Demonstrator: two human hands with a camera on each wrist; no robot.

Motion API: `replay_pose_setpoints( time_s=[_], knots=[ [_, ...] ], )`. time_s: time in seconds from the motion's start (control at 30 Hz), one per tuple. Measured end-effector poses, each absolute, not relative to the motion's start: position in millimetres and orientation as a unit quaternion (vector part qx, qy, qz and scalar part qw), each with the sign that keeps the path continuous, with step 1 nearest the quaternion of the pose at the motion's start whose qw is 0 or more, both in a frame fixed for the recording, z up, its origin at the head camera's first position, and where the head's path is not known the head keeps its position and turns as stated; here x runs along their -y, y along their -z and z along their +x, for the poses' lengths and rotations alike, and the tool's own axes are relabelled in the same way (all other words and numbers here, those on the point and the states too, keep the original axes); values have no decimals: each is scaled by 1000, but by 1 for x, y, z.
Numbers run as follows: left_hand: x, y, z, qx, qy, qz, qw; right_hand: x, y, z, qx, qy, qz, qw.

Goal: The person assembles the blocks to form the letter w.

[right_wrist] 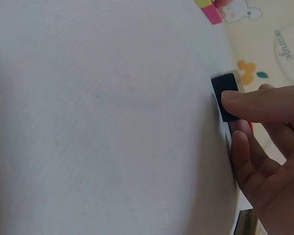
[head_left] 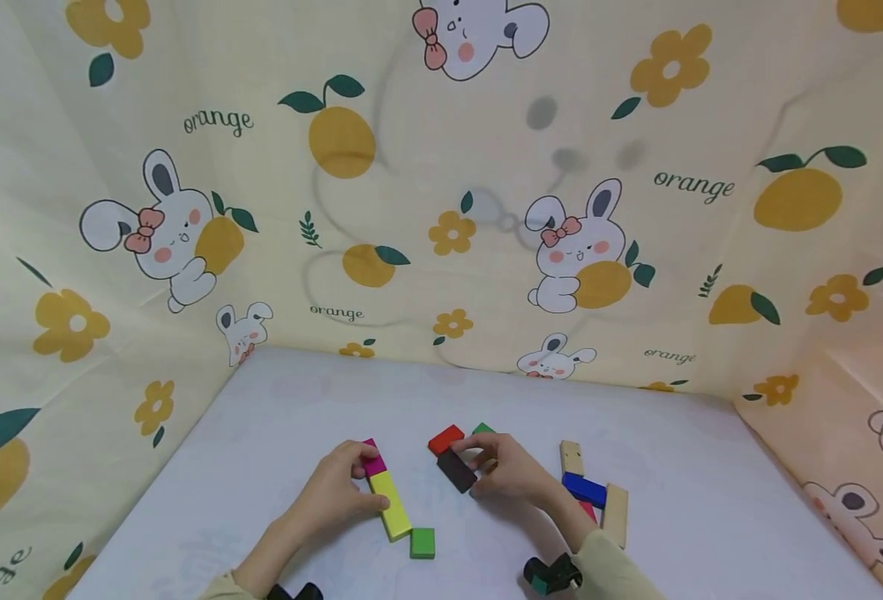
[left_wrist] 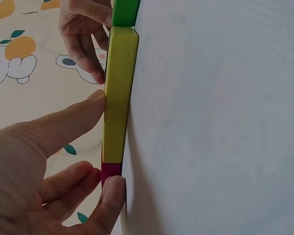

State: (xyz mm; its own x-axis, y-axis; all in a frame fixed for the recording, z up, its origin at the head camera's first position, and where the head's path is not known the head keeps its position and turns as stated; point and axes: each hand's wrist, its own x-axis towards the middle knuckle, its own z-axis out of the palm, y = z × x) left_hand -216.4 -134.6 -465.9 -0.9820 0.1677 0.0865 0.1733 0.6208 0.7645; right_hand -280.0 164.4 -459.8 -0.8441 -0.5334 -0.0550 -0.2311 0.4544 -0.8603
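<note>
A row of blocks lies in front of my left hand (head_left: 340,487): a magenta block (head_left: 374,458) at the far end, then a long yellow block (head_left: 391,512). At the near end, a green block (head_left: 422,543) meets the yellow one at a corner. In the left wrist view my thumb touches the side of the yellow block (left_wrist: 120,98), while curled fingers hold the magenta block (left_wrist: 111,171). My right hand (head_left: 509,468) pinches a black block (head_left: 456,472), one fingertip on its face in the right wrist view. Just behind it sits a red block (head_left: 447,438).
Another green block (head_left: 482,428) is partly hidden behind my right hand. Right of that forearm stand a wooden block (head_left: 572,457), a blue block (head_left: 586,490), a partly covered red block (head_left: 588,509) and a longer wooden block (head_left: 616,512). Printed cloth (head_left: 411,208) walls the white table (head_left: 299,392).
</note>
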Motion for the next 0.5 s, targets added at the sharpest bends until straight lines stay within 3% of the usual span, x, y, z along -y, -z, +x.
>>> replay_pose_setpoints(
  time_s=[0.5],
  knots=[
    [135, 467, -213, 899, 431, -80, 3, -164, 462, -282, -826, 478, -245, 172]
  ],
)
